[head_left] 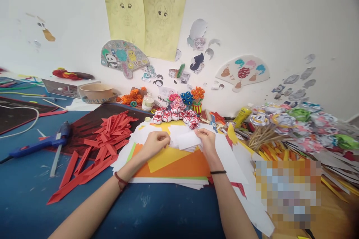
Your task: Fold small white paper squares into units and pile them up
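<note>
1. Both hands are on a small white paper piece over the sheet pile mid-table, toward the back edge. The left hand is curled up, pinching its left end.
2. The right hand pinches the right end, fingers closed on it.
3. Under it there's stacked orange and yellow paper.
4. Red paper strips are heaped just left, and a blue glue gun lies near the left edge.
5. Paper roses sit just behind.
</note>
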### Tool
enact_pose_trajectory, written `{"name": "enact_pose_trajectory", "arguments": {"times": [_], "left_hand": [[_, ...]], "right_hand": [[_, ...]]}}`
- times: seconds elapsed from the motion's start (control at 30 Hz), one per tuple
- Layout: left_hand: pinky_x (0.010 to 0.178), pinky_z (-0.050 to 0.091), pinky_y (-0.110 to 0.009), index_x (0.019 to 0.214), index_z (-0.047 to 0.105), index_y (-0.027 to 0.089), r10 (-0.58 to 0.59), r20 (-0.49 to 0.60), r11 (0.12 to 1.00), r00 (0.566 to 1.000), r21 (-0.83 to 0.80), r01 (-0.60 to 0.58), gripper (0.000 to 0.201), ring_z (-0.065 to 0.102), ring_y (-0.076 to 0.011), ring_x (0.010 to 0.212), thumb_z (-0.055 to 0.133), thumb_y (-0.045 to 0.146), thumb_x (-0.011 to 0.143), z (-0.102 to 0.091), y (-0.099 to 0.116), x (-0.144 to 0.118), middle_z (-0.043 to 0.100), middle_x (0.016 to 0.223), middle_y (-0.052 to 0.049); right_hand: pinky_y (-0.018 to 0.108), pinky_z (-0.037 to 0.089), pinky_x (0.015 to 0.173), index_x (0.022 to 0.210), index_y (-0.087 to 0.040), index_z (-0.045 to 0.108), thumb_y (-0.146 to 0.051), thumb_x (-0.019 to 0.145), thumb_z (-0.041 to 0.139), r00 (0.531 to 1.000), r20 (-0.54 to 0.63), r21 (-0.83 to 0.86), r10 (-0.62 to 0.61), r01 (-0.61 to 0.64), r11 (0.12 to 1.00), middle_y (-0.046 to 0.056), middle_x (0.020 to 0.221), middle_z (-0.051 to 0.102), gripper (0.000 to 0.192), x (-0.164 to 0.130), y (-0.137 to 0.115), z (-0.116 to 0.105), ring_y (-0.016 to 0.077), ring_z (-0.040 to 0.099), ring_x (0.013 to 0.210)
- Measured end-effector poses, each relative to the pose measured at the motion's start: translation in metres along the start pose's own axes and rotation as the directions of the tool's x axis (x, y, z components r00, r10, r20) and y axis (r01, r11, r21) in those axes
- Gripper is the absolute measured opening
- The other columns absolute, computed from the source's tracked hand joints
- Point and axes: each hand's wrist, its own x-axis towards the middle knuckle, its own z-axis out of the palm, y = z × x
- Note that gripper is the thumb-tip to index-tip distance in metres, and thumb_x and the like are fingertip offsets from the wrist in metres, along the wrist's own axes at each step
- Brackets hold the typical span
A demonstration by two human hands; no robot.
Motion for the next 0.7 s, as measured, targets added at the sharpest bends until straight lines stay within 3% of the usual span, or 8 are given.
{"name": "enact_pose_trajectory", "arguments": {"times": [0.1, 0.17, 0.27, 0.33, 0.4, 0.5, 0.7], "left_hand": [[0.060, 0.040, -0.023, 0.081, 0.065, 0.016, 0.024, -0.114, 1.000, 0.993, -0.009, -0.026, 0.023, 0.056, -0.0152, 0.067, 0.050, 0.033, 0.079, -0.001, 0.000, 0.001, 0.066, 0.074, -0.003], [0.058, 0.039, -0.023, 0.083, 0.066, 0.015, 0.005, -0.073, 0.998, 0.997, -0.062, -0.010, 0.029, 0.055, -0.0153, 0.067, 0.053, 0.041, 0.079, 0.002, -0.001, 0.002, 0.065, 0.076, -0.004], [0.048, 0.032, -0.021, 0.071, 0.062, 0.013, -0.113, -0.034, 0.964, 0.993, -0.246, 0.101, 0.036, 0.048, -0.0120, 0.054, 0.057, 0.048, 0.076, 0.005, -0.005, 0.003, 0.058, 0.062, -0.001], [0.044, 0.028, -0.020, 0.068, 0.057, 0.013, -0.205, -0.063, 0.910, 0.977, -0.379, 0.166, 0.037, 0.044, -0.0098, 0.049, 0.058, 0.050, 0.074, 0.005, -0.009, 0.004, 0.052, 0.058, 0.001], [0.044, 0.027, -0.020, 0.066, 0.053, 0.014, -0.246, -0.062, 0.876, 0.967, -0.441, 0.194, 0.036, 0.042, -0.0087, 0.048, 0.061, 0.049, 0.072, 0.004, -0.013, 0.005, 0.049, 0.057, 0.003], [0.045, 0.026, -0.020, 0.063, 0.052, 0.014, -0.202, 0.005, 0.893, 0.979, -0.409, 0.186, 0.034, 0.040, -0.0082, 0.049, 0.062, 0.045, 0.071, 0.004, -0.016, 0.005, 0.046, 0.056, 0.004], [0.049, 0.027, -0.022, 0.065, 0.054, 0.014, -0.039, -0.050, 0.980, 0.998, -0.195, 0.029, 0.030, 0.040, -0.0104, 0.056, 0.054, 0.042, 0.077, 0.000, -0.014, 0.006, 0.047, 0.060, 0.002]], "right_hand": [[0.025, 0.036, 0.052, 0.061, -0.016, 0.059, -0.037, 0.060, 0.075, 0.998, 0.056, 0.017, -0.008, 0.007, 1.000, -0.001, 0.058, 0.058, 0.026, -0.006, -0.002, 0.008, 0.0131, 0.049, 0.053], [0.024, 0.034, 0.050, 0.059, -0.017, 0.055, -0.038, 0.063, 0.074, 0.993, 0.113, 0.032, -0.025, 0.022, 0.999, -0.002, 0.057, 0.056, 0.029, -0.012, -0.004, 0.016, 0.0121, 0.048, 0.052], [0.023, 0.030, 0.046, 0.058, -0.017, 0.052, -0.040, 0.067, 0.072, 0.969, 0.246, 0.021, -0.004, -0.001, 1.000, -0.004, 0.052, 0.052, 0.031, -0.017, -0.009, 0.020, 0.0092, 0.043, 0.046], [0.022, 0.026, 0.044, 0.059, -0.017, 0.054, -0.040, 0.070, 0.071, 0.916, 0.398, -0.048, 0.058, -0.042, 0.998, -0.005, 0.048, 0.049, 0.030, -0.018, -0.013, 0.017, 0.0077, 0.039, 0.042], [0.021, 0.025, 0.042, 0.063, -0.015, 0.058, -0.040, 0.070, 0.070, 0.821, 0.552, -0.152, 0.146, -0.073, 0.986, -0.003, 0.048, 0.052, 0.029, -0.018, -0.017, 0.014, 0.0080, 0.041, 0.042], [0.021, 0.027, 0.044, 0.073, -0.014, 0.063, -0.041, 0.073, 0.068, 0.727, 0.655, -0.236, 0.207, -0.063, 0.970, 0.000, 0.057, 0.058, 0.027, -0.022, -0.021, 0.013, 0.0098, 0.048, 0.049], [0.022, 0.035, 0.054, 0.081, -0.015, 0.065, -0.042, 0.079, 0.061, 0.684, 0.718, -0.185, 0.131, 0.006, 0.983, 0.001, 0.072, 0.059, 0.027, -0.030, -0.027, 0.020, 0.0109, 0.051, 0.062]]}}
